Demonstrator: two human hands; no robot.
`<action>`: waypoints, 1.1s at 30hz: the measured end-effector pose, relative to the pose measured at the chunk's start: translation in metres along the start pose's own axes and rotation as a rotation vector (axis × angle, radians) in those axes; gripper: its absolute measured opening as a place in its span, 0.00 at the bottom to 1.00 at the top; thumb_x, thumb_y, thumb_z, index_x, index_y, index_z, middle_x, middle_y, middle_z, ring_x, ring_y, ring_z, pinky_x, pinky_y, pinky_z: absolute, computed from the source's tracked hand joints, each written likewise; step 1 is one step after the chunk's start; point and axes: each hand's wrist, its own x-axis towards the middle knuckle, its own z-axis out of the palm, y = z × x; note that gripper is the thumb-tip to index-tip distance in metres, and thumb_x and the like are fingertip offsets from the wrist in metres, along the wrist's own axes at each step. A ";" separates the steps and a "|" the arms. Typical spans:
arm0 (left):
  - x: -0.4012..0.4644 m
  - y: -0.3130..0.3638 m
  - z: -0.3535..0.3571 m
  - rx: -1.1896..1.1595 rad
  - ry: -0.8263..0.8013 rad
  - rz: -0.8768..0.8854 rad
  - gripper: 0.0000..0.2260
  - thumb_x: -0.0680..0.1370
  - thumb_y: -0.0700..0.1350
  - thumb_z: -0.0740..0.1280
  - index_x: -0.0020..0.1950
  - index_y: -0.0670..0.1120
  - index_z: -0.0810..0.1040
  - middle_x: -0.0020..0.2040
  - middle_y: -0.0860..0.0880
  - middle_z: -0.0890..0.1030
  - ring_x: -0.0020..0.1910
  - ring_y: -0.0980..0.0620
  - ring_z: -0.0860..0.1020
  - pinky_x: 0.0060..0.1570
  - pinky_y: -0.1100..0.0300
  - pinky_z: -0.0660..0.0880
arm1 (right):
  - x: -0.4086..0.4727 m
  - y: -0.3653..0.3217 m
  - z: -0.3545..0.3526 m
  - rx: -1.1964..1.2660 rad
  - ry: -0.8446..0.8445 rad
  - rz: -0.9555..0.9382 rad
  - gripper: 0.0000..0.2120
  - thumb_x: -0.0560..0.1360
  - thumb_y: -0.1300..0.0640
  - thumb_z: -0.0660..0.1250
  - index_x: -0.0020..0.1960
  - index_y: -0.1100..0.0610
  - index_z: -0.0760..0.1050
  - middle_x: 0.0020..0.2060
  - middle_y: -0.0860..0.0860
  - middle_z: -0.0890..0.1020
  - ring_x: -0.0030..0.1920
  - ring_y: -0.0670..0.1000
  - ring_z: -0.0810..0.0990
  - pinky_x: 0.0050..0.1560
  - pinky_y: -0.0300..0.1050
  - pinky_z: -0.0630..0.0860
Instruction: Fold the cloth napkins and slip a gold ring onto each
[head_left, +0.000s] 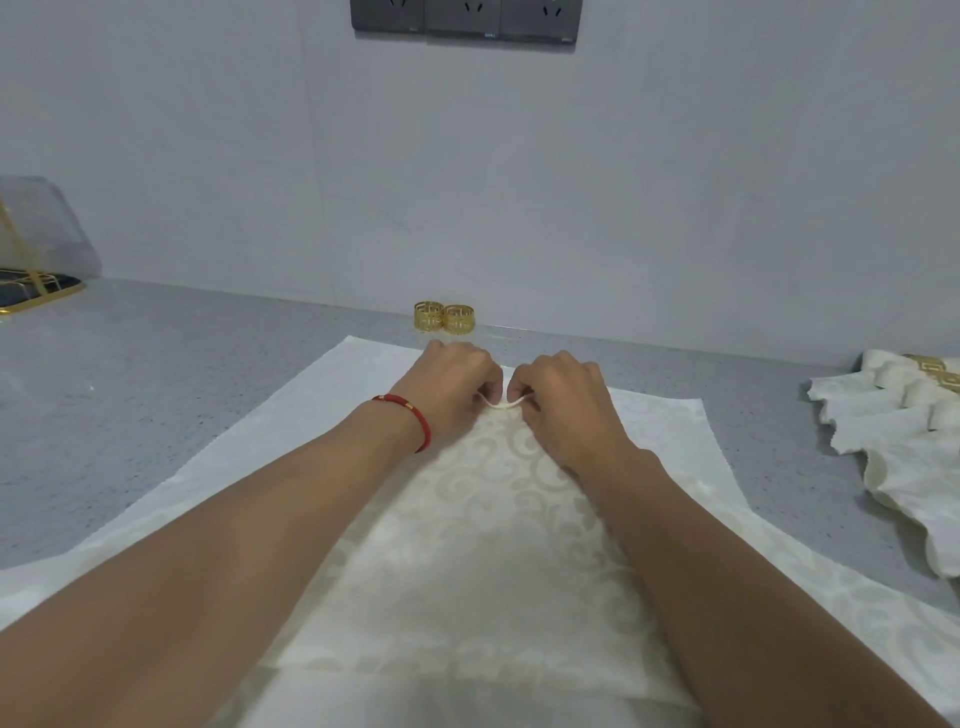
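Observation:
A cream napkin (498, 545) with a swirl pattern lies spread on the grey counter in front of me. My left hand (449, 387) and my right hand (563, 402) sit close together near its far middle, each pinching a small raised fold of the cloth between thumb and fingers. Two gold rings (444, 317) stand side by side against the wall, just beyond my hands. At the right edge lies a folded napkin (904, 452) with a gold ring (935, 371) around it.
The grey counter (156, 395) runs left and right under a pale wall. A clear box (36, 234) over a dark gold-edged tray (36, 296) stands at the far left. Dark wall sockets (465, 21) sit at the top.

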 end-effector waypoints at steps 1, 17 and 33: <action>-0.003 0.001 -0.001 -0.055 -0.046 -0.039 0.17 0.70 0.31 0.64 0.47 0.49 0.85 0.44 0.54 0.82 0.47 0.53 0.78 0.51 0.57 0.74 | -0.001 -0.001 -0.001 -0.022 -0.029 -0.012 0.15 0.75 0.63 0.64 0.53 0.47 0.83 0.48 0.46 0.81 0.56 0.52 0.75 0.59 0.51 0.66; -0.013 0.001 0.020 -0.207 0.100 -0.230 0.07 0.78 0.42 0.68 0.53 0.50 0.84 0.52 0.51 0.76 0.52 0.51 0.74 0.54 0.53 0.71 | -0.006 0.007 0.002 0.164 -0.053 0.126 0.07 0.80 0.57 0.65 0.54 0.51 0.82 0.50 0.47 0.83 0.58 0.55 0.73 0.58 0.52 0.67; -0.025 0.008 -0.004 -0.134 -0.021 -0.196 0.10 0.74 0.38 0.65 0.44 0.49 0.84 0.39 0.52 0.80 0.40 0.46 0.76 0.42 0.56 0.75 | -0.007 0.014 -0.018 0.312 -0.196 0.041 0.02 0.77 0.56 0.70 0.49 0.51 0.80 0.42 0.45 0.79 0.42 0.44 0.76 0.46 0.44 0.75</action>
